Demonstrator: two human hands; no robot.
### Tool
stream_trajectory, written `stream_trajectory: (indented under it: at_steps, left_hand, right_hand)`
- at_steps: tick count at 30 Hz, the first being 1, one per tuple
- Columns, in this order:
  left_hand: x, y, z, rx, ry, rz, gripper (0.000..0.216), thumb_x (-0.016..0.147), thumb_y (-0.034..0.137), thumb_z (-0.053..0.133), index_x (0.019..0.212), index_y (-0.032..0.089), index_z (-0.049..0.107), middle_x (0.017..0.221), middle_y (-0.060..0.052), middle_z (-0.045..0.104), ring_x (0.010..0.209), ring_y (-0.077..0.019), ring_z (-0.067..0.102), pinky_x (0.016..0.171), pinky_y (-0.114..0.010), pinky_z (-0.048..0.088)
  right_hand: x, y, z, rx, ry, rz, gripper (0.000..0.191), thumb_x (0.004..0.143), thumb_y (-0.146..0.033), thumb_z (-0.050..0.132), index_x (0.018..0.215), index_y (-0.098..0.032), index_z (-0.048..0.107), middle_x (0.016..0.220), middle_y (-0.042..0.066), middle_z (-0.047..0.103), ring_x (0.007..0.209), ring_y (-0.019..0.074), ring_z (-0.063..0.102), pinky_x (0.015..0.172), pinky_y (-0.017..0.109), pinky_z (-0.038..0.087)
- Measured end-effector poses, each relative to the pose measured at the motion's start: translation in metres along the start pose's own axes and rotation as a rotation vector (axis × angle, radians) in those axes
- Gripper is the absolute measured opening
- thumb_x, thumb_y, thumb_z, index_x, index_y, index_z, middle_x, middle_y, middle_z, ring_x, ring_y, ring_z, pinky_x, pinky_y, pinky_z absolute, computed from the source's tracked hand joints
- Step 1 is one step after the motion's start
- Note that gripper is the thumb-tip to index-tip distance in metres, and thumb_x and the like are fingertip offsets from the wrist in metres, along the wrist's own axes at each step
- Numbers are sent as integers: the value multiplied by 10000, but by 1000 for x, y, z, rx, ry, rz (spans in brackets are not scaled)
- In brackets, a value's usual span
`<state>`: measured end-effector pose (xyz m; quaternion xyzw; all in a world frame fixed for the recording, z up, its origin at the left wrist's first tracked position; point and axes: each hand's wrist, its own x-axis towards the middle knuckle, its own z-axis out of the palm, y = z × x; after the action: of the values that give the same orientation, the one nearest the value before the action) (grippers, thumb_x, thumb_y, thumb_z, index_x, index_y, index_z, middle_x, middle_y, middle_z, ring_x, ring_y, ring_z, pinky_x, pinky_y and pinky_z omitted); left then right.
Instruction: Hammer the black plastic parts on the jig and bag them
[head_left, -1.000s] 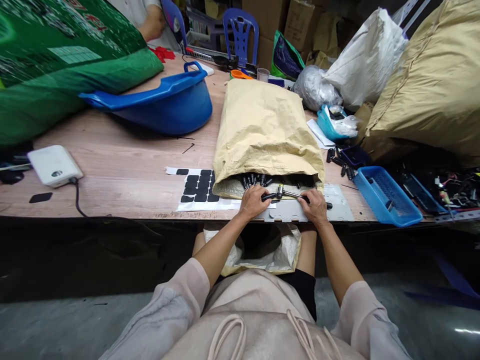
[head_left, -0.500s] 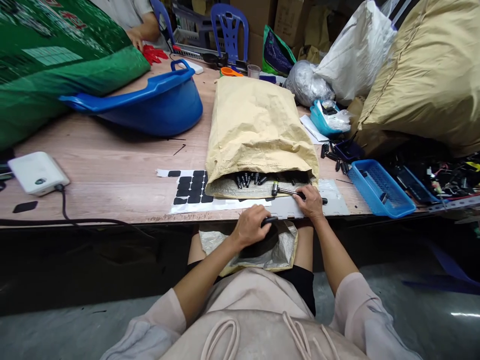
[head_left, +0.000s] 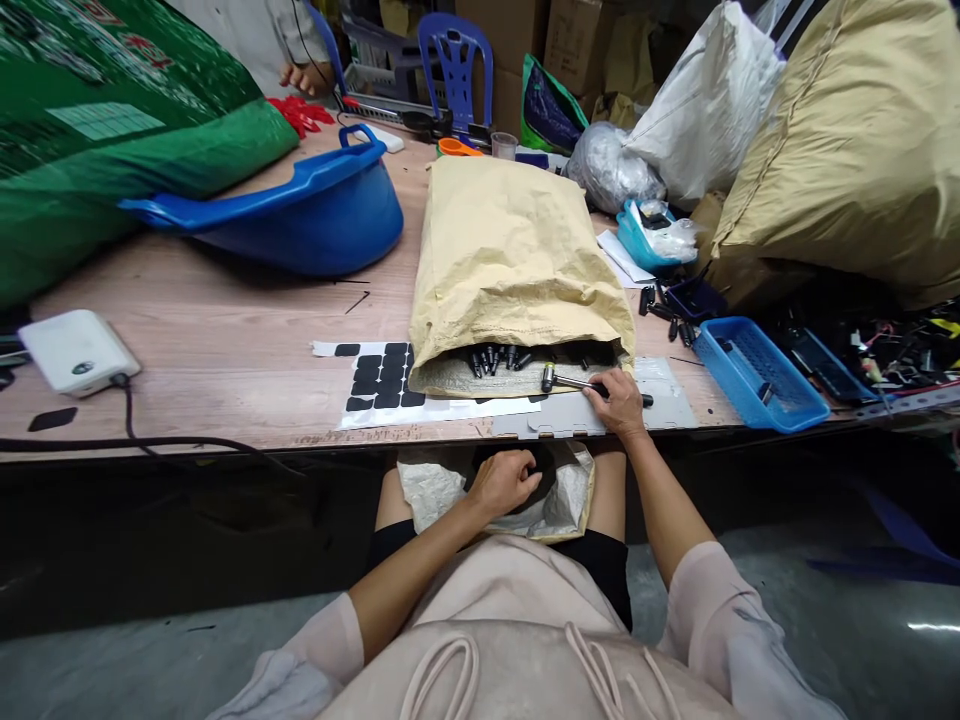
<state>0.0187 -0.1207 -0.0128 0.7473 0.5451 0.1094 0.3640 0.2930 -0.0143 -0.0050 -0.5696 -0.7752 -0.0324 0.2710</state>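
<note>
My right hand (head_left: 619, 402) is closed on the handle of a small hammer (head_left: 561, 380) that lies on a grey flat plate (head_left: 555, 418) at the table's front edge. My left hand (head_left: 507, 481) is below the table edge, over the dark opening of a woven bag (head_left: 568, 503) on my lap. Its fingers are curled, and I cannot make out what is in them. A tan sack (head_left: 517, 260) lies on the table with its open mouth toward me. Several small black parts (head_left: 493, 357) spill from that mouth.
A white sheet of black pads (head_left: 382, 380) lies left of the sack. Further off are a blue basin (head_left: 315, 210), a green sack (head_left: 112, 120), a white device (head_left: 75, 350) with a cable, and a blue tray (head_left: 757, 375) at the right. Another person's hand (head_left: 300, 76) is at the far side.
My left hand took a black part from the table edge and moved down over the bag on my lap. My right hand stayed on the hammer.
</note>
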Motion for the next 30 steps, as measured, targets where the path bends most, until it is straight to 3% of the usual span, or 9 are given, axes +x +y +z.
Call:
stream_trajectory:
  at_steps: [3, 6, 8, 11, 15, 26, 30]
  left_hand:
    - [21, 16, -36, -29, 252, 28, 135, 934, 333, 647, 899, 222, 715, 775, -5, 722, 747, -166, 680, 713, -271, 458]
    - [57, 23, -73, 48, 507, -60, 126, 944, 309, 635, 981, 208, 701, 912, -46, 729, 846, -193, 688, 735, -283, 465]
    - [82, 24, -90, 100, 568, -141, 182, 939, 363, 661, 1034, 211, 696, 1044, -79, 726, 924, -227, 696, 748, -300, 477]
    - [108, 22, -102, 146, 551, -252, 283, 914, 467, 702, 1037, 212, 705, 1134, -115, 717, 1005, -287, 701, 787, -339, 497]
    - [118, 19, -103, 130, 531, -312, 277, 927, 470, 685, 1020, 213, 728, 1114, -131, 733, 1030, -325, 698, 818, -380, 505]
    - [115, 20, -99, 208, 529, -227, 243, 946, 302, 599, 1127, 189, 715, 1194, -141, 695, 1077, -318, 685, 838, -374, 506]
    - [103, 15, -101, 204, 522, -182, 188, 916, 293, 636, 1063, 221, 730, 1161, -85, 701, 1030, -272, 687, 796, -328, 495]
  right_hand:
    - [0, 0, 1, 4, -11, 9, 141, 951, -372, 638, 950, -250, 708, 953, 70, 667, 948, 265, 564, 894, 397, 454]
    - [0, 1, 1, 5, -21, 7, 145, 953, -374, 634, 948, -247, 705, 953, 69, 665, 951, 264, 566, 900, 396, 452]
    - [0, 1, 0, 3, -26, 2, 148, 953, -374, 636, 953, -244, 705, 950, 69, 663, 952, 262, 568, 903, 392, 454]
    - [1, 0, -1, -3, -32, 9, 147, 952, -371, 640, 966, -240, 707, 953, 69, 662, 956, 261, 570, 909, 391, 455]
    - [1, -1, -1, -4, -33, 13, 137, 950, -370, 647, 956, -246, 705, 954, 67, 667, 951, 257, 576, 901, 387, 463]
    - [2, -1, -1, -3, -12, 16, 133, 938, -371, 662, 944, -247, 708, 943, 63, 671, 938, 254, 580, 896, 383, 471]
    - [2, -1, -1, -6, -14, 13, 133, 936, -363, 667, 943, -237, 707, 943, 64, 666, 934, 251, 578, 883, 380, 471]
